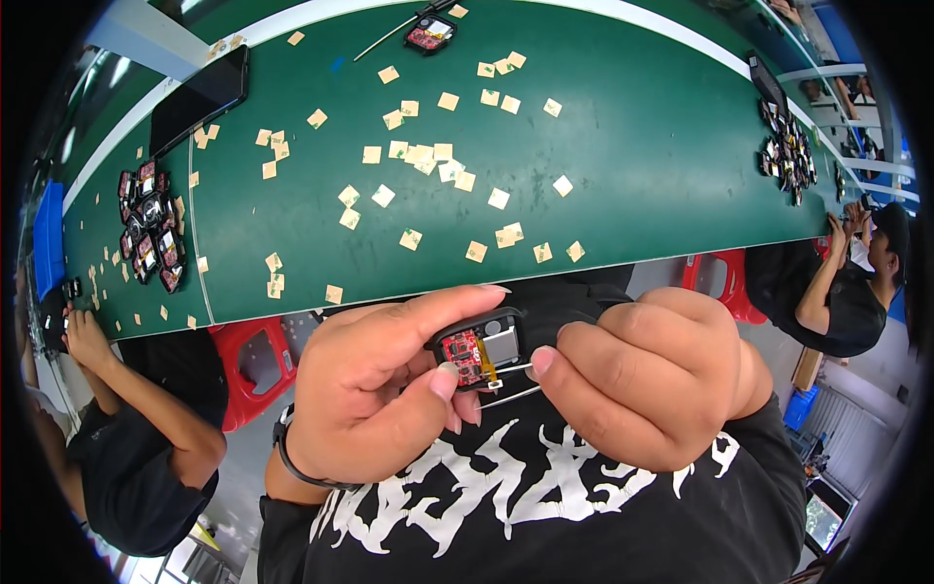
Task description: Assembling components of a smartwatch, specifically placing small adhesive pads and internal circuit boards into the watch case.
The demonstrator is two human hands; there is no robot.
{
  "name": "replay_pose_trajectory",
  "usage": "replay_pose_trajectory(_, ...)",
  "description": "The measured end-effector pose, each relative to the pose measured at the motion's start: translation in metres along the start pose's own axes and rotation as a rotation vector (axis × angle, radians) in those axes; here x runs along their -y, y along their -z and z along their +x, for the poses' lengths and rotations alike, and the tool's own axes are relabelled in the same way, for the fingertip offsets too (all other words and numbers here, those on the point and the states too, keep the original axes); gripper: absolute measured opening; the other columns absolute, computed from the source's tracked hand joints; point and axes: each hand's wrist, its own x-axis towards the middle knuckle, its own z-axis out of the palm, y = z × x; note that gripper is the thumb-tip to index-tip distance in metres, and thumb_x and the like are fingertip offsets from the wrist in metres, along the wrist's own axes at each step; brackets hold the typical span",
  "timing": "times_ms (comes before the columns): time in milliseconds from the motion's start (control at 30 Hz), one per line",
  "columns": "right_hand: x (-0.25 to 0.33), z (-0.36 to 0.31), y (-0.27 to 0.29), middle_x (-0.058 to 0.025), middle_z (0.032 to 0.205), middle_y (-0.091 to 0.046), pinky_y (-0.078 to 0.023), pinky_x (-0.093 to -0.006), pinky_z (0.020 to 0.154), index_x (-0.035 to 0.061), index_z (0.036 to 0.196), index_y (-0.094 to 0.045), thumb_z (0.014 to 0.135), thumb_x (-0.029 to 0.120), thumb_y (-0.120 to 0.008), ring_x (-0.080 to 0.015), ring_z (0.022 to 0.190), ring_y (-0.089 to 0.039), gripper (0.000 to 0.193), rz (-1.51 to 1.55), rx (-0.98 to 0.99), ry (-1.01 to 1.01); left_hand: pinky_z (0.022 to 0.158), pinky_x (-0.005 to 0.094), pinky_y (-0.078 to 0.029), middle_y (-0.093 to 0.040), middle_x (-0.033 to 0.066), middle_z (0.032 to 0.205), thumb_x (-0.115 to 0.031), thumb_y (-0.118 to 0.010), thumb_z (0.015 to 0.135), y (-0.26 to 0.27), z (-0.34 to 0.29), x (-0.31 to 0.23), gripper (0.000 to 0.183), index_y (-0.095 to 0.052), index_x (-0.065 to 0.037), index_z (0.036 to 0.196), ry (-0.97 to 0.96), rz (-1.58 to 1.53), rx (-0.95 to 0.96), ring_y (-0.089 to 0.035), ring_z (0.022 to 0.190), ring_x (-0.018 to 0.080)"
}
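Note:
Just in front of my chest, my left hand grips a small black device housing between thumb and fingers. Its open side faces up, showing a red circuit board, a silver rectangular part and an orange-yellow flex strip. My right hand is closed in a pinch on metal tweezers. One prong reaches over the housing's lower edge by the flex strip and a small white piece; the other passes below the housing. Whether the tip touches the strip, I cannot tell.
Many beige square stickers lie over the green table. Similar housings are piled at the left and right. Another housing lies beside a screwdriver at the far edge. People work on both sides, near red stools.

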Motion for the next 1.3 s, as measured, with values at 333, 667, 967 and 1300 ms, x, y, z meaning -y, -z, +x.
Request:
replay_pose_trajectory(333,0.0051,-0.0002,0.0014,-0.0098,0.076,-0.066,-0.031,-0.0262,0.043,-0.0048,0.093,-0.070,0.064,0.006,-0.073,-0.0157,0.059,-0.053,0.030,-0.089,0.001,-0.015,0.061,0.0219,-0.057,-0.070,0.0124,0.096,0.001,-0.054,0.097,-0.0026,0.0002,-0.0002,0.042,-0.060,0.006,0.138,-0.043,0.076,-0.003,-0.072,0.072,0.0106)
replay_pose_trajectory(667,0.0020,-0.0061,-0.0041,-0.0103,0.075,-0.065,-0.034,-0.0258,0.042,-0.0050,0.089,-0.069,0.065,0.003,-0.072,-0.0153,0.057,-0.053,0.025,-0.002,-0.050,-0.010,0.062,0.0217,-0.057,-0.069,0.0107,0.092,0.001,-0.055,0.096,0.0006,0.0019,0.0028,0.042,-0.060,0.006,0.138,-0.018,0.091,0.039,-0.072,0.071,0.0104)
replay_pose_trajectory(967,0.0031,-0.0038,0.0010,-0.0111,0.075,-0.065,-0.033,-0.0258,0.042,-0.0061,0.089,-0.070,0.064,0.005,-0.073,-0.0157,0.057,-0.053,0.028,-0.089,-0.011,-0.026,0.063,0.0222,-0.058,-0.070,0.0125,0.096,0.000,-0.054,0.098,0.0004,0.0037,0.0021,0.040,-0.060,0.007,0.137,-0.012,0.046,0.018,-0.073,0.072,0.0111)
replay_pose_trajectory(1300,-0.0011,-0.0054,0.0012,-0.0115,0.076,-0.066,-0.037,-0.0264,0.041,-0.0071,0.092,-0.070,0.068,0.005,-0.073,-0.0163,0.057,-0.054,0.028,0.017,0.026,-0.058,0.066,0.0228,-0.059,-0.070,0.0134,0.101,0.004,-0.053,0.097,-0.0011,0.0039,0.0035,0.042,-0.059,0.006,0.139,-0.035,0.064,0.026,-0.072,0.076,0.0108)
